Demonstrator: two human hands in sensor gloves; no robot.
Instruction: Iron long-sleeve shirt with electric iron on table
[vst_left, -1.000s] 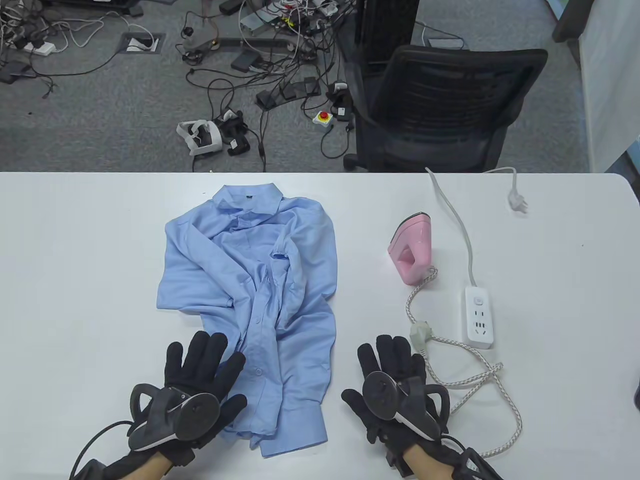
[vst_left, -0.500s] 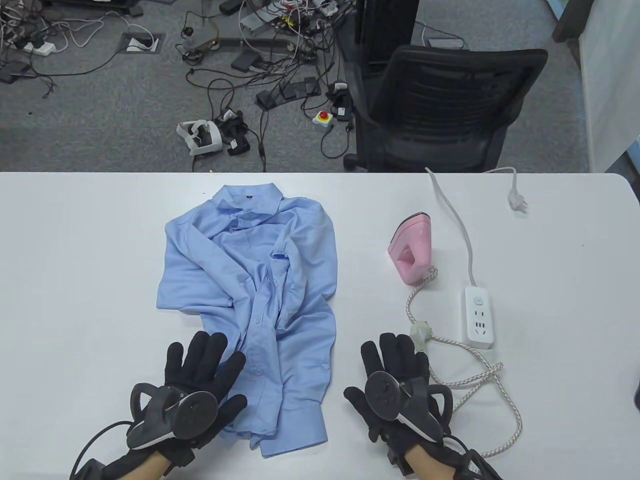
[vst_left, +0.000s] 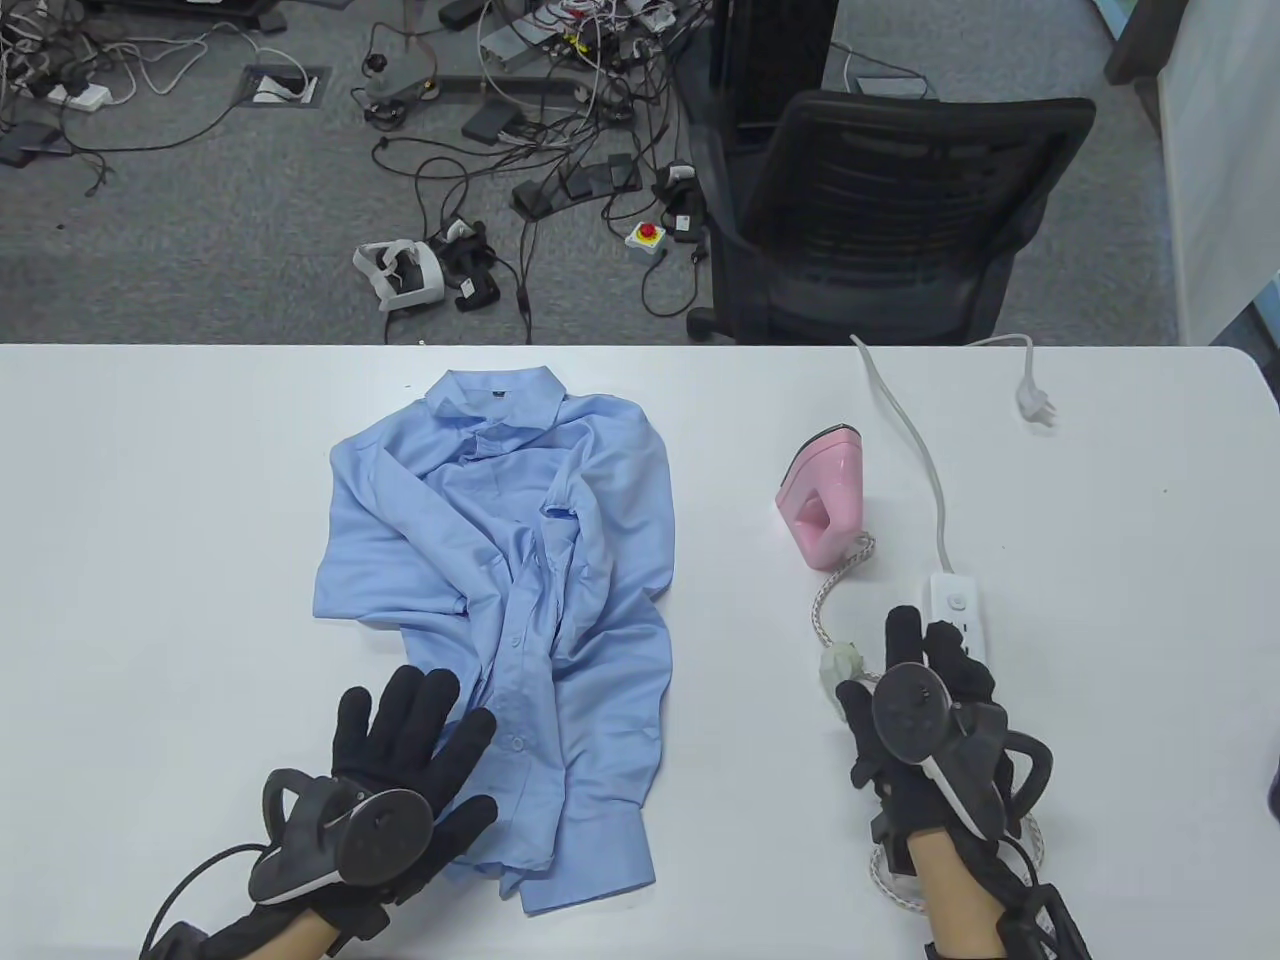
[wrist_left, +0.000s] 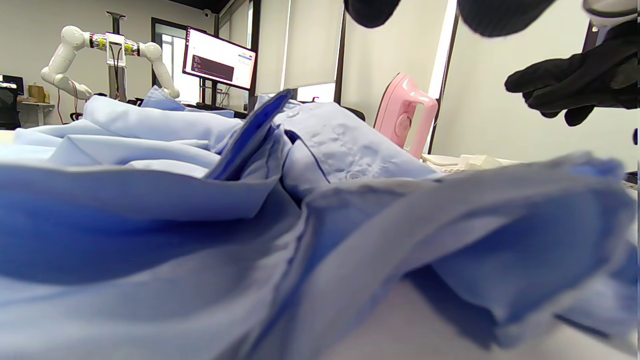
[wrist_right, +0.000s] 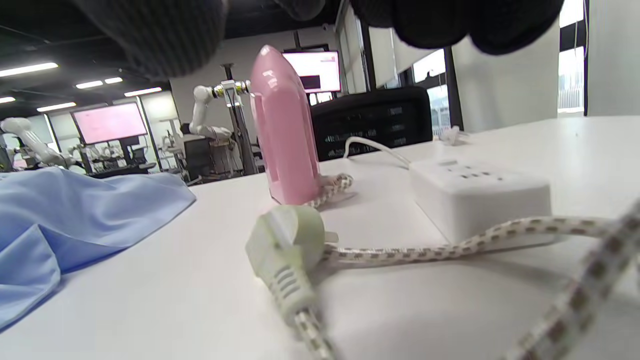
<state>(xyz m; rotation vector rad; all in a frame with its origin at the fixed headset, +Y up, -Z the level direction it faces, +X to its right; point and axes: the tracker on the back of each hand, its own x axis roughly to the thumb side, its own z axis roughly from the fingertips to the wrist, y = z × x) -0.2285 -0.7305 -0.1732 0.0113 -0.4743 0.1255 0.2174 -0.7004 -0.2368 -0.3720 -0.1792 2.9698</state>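
Note:
A crumpled light blue long-sleeve shirt (vst_left: 510, 580) lies on the white table (vst_left: 160, 520), collar at the far side. A pink iron (vst_left: 825, 495) stands upright to its right, its braided cord (vst_left: 985, 760) running to a pale plug (vst_left: 843, 665) that lies loose on the table. My left hand (vst_left: 415, 725) is open with fingers spread, resting at the shirt's lower left edge. My right hand (vst_left: 925, 670) is open and empty, hovering over the cord just right of the plug. The right wrist view shows the plug (wrist_right: 287, 245) lying free below my fingers (wrist_right: 165, 30).
A white power strip (vst_left: 958, 630) lies right of the iron, partly under my right fingers; its own white cable (vst_left: 905, 420) runs to the far edge, with its plug (vst_left: 1035, 403) loose. A black office chair (vst_left: 890, 210) stands behind the table.
My right hand has moved right and forward, from beside the shirt's hem to over the iron's cord by the plug and power strip. My left hand has stayed in place.

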